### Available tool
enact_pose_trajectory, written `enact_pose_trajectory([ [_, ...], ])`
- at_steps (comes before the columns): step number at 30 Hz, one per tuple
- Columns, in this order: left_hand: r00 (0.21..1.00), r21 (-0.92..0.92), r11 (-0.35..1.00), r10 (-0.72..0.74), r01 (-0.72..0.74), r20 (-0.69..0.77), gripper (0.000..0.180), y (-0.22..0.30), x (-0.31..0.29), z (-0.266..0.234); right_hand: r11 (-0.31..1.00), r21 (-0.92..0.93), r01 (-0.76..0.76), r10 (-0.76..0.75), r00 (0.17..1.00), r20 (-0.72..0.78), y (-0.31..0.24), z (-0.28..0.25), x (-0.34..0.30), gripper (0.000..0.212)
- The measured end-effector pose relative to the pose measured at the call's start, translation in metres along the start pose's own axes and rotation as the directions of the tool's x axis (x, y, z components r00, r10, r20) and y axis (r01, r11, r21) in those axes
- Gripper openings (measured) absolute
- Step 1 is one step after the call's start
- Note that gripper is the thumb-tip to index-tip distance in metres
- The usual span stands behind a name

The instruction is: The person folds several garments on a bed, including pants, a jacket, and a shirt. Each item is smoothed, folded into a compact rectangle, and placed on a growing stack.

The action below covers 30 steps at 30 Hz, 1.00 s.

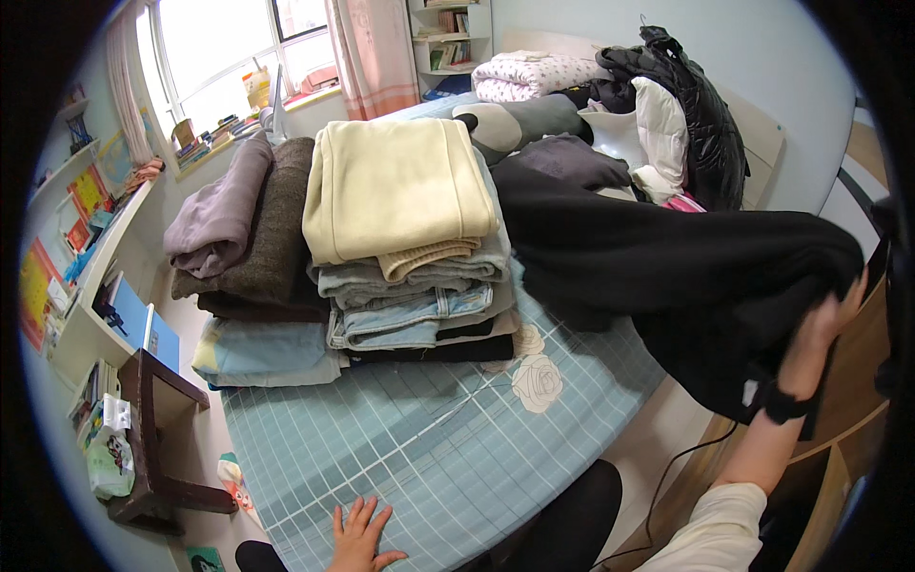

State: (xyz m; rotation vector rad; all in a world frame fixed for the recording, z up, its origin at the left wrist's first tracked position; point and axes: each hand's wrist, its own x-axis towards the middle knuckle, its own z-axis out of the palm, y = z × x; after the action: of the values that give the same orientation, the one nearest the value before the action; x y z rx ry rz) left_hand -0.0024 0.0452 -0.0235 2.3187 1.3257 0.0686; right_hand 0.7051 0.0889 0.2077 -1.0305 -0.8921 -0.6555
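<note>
A large black garment [686,276] stretches from the heap on the bed toward the right edge, its far end lying on the other clothes. My right hand [827,319], wearing a black wristband, is closed on the near end of this cloth and is slightly blurred. A small white tag shows near the lower hem. My left hand [360,539] rests flat on the blue checked bed sheet [400,434] with fingers spread, holding nothing. Beyond it stands a stack of folded clothes, with cream trousers [396,186] on top and folded jeans [415,319] lower down.
Left of that stack lie brown folded cloth [262,219] and a mauve garment [219,205]. Behind the black cloth are a dark puffer jacket [710,124], a white padded garment [660,129] and a grey pillow [524,124]. A dark wooden stool [143,419] stands left; an open wooden cabinet [858,419] stands right.
</note>
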Motion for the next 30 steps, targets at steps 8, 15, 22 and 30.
enact_pose_trajectory([
  [8,0.999,-0.007,1.000,0.012,-0.013,-0.042,0.089,-0.002,-0.001,0.005,0.918,0.219,-0.332,0.256,0.915,0.313,0.049,0.120,0.066,0.045],
  [15,0.996,-0.005,0.999,0.039,-0.039,-0.079,0.088,0.001,-0.003,0.001,0.924,-0.024,-0.381,0.245,0.542,0.804,0.005,0.236,-0.060,0.047],
  [22,0.992,0.027,0.997,0.077,-0.075,-0.098,0.087,-0.001,-0.001,0.000,0.725,-0.644,0.244,0.683,-0.134,0.718,0.019,0.189,-0.241,0.144],
  [30,0.993,0.030,0.998,0.063,-0.061,-0.098,0.085,-0.001,-0.004,0.003,0.606,-0.622,0.497,0.662,0.120,0.740,0.060,0.176,-0.248,0.123],
])
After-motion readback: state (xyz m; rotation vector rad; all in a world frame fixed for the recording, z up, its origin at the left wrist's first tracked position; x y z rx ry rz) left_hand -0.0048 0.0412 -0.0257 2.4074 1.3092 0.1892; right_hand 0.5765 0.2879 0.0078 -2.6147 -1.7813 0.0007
